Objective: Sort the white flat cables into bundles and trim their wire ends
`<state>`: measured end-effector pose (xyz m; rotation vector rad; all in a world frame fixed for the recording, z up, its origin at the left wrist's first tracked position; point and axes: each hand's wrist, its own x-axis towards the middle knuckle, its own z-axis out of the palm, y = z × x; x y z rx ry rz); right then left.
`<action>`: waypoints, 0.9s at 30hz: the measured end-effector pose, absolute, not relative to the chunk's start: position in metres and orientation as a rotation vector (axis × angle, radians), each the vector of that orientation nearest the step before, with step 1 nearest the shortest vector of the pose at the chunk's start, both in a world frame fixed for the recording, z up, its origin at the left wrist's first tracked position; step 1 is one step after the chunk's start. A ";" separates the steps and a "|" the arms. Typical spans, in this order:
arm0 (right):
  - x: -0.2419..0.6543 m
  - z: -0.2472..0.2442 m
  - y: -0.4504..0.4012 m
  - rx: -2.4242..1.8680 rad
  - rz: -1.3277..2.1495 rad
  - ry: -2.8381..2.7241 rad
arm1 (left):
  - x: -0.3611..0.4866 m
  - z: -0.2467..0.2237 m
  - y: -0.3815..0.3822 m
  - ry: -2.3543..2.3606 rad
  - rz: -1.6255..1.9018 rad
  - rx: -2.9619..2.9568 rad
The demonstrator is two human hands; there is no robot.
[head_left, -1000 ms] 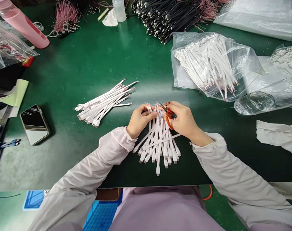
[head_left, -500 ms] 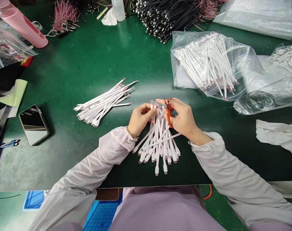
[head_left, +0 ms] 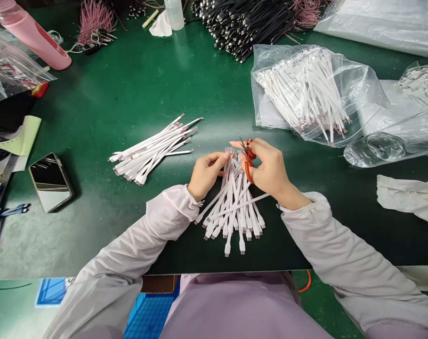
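Several short white cables (head_left: 235,202) fan out on the green table (head_left: 146,80), their plugs toward me and their thin wire ends away from me. My left hand (head_left: 207,174) pinches a white cable near its wire end. In my right hand (head_left: 270,169) are small scissors with orange handles (head_left: 248,170), the dark blades pointing up and to the left beside the wire ends. The right forefinger stretches out past the blades. Left of my hands lies a second bundle of white cables (head_left: 153,148).
A phone (head_left: 51,182) lies at left, below a pink bottle (head_left: 33,37). Black cables (head_left: 249,23) are piled at the back. A clear bag of white cables (head_left: 305,92) and a white cloth (head_left: 407,197) lie at right.
One cable by my left fingers has shifted slightly, its plug moving a little left. My right hand and the scissors have moved slightly up, the blades now farther from the wire ends.
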<state>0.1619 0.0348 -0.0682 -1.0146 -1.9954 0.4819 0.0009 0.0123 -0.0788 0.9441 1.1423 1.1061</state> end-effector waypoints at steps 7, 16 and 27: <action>0.160 -0.069 0.034 -0.964 0.450 -2.025 | 0.002 -0.082 0.013 1.170 1.113 0.956; 0.160 -0.070 0.032 -1.009 0.470 -2.009 | 0.000 -0.083 0.013 1.180 1.120 0.996; 0.159 -0.069 0.032 -1.017 0.548 -1.974 | -0.002 -0.082 0.013 1.157 1.097 0.988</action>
